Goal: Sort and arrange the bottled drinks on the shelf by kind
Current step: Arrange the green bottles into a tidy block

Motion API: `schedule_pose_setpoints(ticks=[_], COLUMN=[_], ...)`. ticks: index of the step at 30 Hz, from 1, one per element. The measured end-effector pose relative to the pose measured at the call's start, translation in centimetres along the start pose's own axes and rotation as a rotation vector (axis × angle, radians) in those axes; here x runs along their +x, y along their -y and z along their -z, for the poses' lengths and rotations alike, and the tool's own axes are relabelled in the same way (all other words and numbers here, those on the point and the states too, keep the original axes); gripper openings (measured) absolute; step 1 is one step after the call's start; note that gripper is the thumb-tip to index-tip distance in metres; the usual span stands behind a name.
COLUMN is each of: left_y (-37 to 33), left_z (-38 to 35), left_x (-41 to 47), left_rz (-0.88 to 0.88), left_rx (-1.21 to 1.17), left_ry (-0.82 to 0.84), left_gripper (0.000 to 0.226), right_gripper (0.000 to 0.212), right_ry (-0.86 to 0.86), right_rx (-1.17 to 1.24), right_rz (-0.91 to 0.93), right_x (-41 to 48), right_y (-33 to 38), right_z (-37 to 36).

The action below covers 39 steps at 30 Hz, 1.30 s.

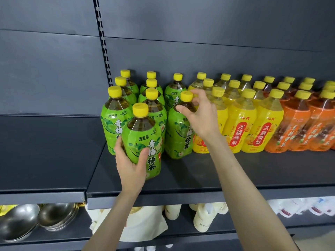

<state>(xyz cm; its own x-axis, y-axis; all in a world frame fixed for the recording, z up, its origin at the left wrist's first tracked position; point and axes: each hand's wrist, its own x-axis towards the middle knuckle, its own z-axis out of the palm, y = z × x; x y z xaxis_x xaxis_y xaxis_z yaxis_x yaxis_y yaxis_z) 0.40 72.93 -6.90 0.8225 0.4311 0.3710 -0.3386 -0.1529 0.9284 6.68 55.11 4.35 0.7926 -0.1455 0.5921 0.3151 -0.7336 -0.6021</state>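
Observation:
On the dark shelf (181, 180) stand bottles with yellow caps, grouped by label. Green-tea bottles (116, 120) are at the left, yellow pear-drink bottles (241, 129) in the middle, orange-labelled bottles (293, 131) at the right. My left hand (131, 165) grips the lower body of a green bottle (143, 140) at the front of the green group. My right hand (201, 116) holds the neck of another green bottle (178, 134), which stands beside the yellow ones; fingers pinch just under its cap.
The shelf section to the left (45, 153) is bare. A slotted upright (103, 40) runs up the dark back panel. Below, metal bowls (32, 220) sit at the left, cream bags and cups (203, 218) in the middle, white packets (304, 207) at the right.

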Motion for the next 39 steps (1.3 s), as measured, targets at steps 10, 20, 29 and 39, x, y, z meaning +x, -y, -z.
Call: schedule_pose_setpoints(ticks=[10, 20, 29, 39], left_y=[0.1, 0.1, 0.0, 0.3], left_z=[0.0, 0.1, 0.4, 1.6], left_x=[0.0, -0.1, -0.3, -0.2], left_rz=[-0.002, -0.006, -0.059, -0.108], left_rx=[-0.01, 0.0, -0.001, 0.038], left_ry=[0.007, 0.013, 0.086, 0.191], left_gripper=[0.089, 0.088, 0.082, 0.073], right_gripper=[0.075, 0.074, 0.086, 0.058], right_ry=[-0.01, -0.122, -0.047, -0.058], right_rx=[0.035, -0.22, -0.341, 0.255], right_rz=[0.039, 0.071, 0.065, -0.071], right_x=[-6.7, -7.0, -6.5, -8.5], right_y=[-3.1, -3.1, -3.2, -2.9], right_z=[-1.2, -3.7, -4.5, -3.5])
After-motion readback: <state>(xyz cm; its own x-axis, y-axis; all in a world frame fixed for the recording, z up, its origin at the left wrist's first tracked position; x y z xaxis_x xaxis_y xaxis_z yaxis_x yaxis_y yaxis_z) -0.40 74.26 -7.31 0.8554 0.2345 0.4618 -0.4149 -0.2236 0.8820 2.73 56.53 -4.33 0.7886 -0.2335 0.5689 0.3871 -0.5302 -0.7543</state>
